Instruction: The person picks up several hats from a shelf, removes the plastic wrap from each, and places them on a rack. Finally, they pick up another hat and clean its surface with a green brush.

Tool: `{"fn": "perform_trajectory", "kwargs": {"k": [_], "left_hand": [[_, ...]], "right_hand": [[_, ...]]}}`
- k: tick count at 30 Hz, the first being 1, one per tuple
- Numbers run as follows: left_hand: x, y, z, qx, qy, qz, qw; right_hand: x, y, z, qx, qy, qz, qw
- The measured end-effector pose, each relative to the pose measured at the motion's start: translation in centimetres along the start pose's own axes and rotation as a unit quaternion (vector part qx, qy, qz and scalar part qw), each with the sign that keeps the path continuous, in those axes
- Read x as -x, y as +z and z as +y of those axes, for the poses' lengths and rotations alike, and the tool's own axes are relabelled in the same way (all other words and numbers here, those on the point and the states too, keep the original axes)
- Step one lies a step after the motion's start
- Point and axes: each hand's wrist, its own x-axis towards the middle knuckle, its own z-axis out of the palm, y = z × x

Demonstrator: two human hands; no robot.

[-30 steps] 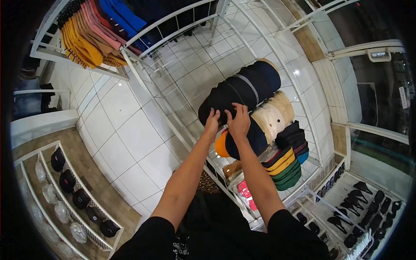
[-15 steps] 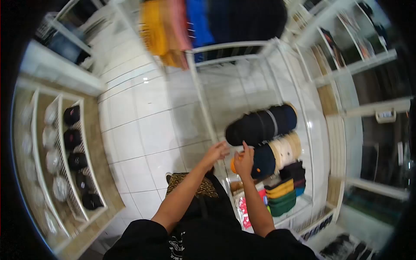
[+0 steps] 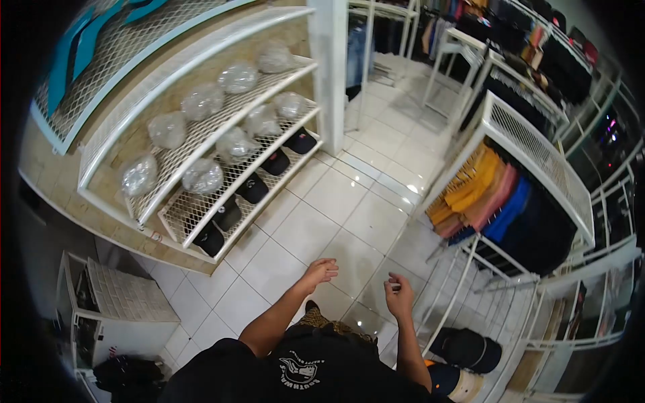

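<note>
Pulled back from the black caps [image 3: 468, 349] since the earlier frames, the left hand [image 3: 318, 274] and the right hand [image 3: 400, 295] now stand apart over the tiled floor [image 3: 322, 218], and the view has swung so that those caps lie between 4 and 5 o'clock. Toward 6 o'clock, the left grip is loosely wide, fingers stretched out, holding nothing. Near 5 o'clock, the right grip is narrower, fingers curled and thumb apart, also empty, near a white rack rail [image 3: 451, 297]. Cream caps [image 3: 467, 388] sit near the black ones. Wire shelves [image 3: 228, 142] at 10 o'clock carry dark caps [image 3: 252, 189]; clothes [image 3: 497, 195] hang at 3 o'clock.
</note>
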Motion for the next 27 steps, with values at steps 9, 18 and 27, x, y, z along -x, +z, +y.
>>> {"fn": "perform_trajectory", "kwargs": {"k": [9, 18, 27], "left_hand": [[2.9, -9.6, 6.2, 0.081, 0.067, 0.070, 0.992], [-1.5, 0.3, 5.8, -0.066, 0.015, -0.126, 0.990], [1.3, 19.6, 0.0, -0.339, -0.050, -0.431, 0.835]], "right_hand": [[-6.2, 11.2, -10.8, -0.074, -0.046, -0.103, 0.991], [0.3, 5.1, -4.7, -0.106, 0.089, 0.060, 0.989], [19.9, -2.6, 4.4, -0.155, 0.245, 0.446, 0.847]]}}
